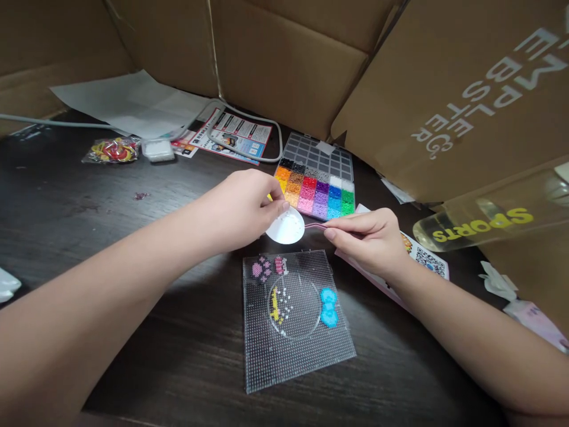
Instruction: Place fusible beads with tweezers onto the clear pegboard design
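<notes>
My left hand (242, 207) pinches a small white round pegboard (287, 228) and holds it above the table. My right hand (367, 237) is closed on pink tweezers (313, 225), whose tip reaches the white disc's edge. Below them lies a clear square pegboard (297, 350) with a pink bead paw, a blue bead bow (329, 306) and a clear round board carrying yellow and white beads (284, 305). Behind the hands stands an open bead box (317, 190) with compartments of many colours.
Cardboard walls (288, 53) surround the dark table (66, 201). At the back left lie white paper, a leaflet (235, 135), a grey cable and a bag of coloured bands (113, 149). A clear bottle marked SPORTS (484, 222) lies on the right, over a printed sheet.
</notes>
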Available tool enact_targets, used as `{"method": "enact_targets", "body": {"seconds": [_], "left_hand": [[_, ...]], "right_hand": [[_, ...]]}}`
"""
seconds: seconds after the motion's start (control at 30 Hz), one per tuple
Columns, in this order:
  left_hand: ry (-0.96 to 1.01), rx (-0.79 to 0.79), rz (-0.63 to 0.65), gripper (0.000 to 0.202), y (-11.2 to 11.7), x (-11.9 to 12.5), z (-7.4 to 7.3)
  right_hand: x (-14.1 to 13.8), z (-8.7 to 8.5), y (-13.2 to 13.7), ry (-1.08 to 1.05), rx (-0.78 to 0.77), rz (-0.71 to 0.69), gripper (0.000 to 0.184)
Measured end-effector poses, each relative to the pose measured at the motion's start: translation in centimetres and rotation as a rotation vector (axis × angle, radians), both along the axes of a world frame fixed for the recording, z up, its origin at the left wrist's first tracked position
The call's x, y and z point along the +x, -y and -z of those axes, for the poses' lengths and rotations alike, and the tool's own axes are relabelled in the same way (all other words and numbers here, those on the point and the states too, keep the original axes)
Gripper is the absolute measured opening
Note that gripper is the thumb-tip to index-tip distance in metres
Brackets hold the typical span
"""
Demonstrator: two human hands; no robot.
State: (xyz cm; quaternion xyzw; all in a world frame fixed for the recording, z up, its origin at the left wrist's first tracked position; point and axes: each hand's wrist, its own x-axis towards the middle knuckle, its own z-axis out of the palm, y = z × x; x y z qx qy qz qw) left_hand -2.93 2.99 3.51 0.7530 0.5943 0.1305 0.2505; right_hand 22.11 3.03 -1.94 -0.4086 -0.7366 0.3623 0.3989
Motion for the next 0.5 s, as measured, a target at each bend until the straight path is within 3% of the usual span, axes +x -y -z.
{"method": "enact_targets", "body": {"seconds": [0.37, 0.43, 0.5], "left_hand": [[-0.036, 0.028, -0.039, 0.022, -0.32, 0.11, -0.01], [-0.037, 0.032, -0.059, 0.023, -0.41, 0.14, 0.07], [-0.035, 0.039, -0.069, 0.023, -0.42, 0.15, 0.18]], "right_hand": [[0.24, 0.17, 0.28, -0.012, -0.013, 0.002, 0.011], [0.35, 0.18, 0.44, 0.022, -0.004, -0.116, 0.012], [0.4, 0.17, 0.53, 0.089, 0.03, -0.325, 0.016]]}}
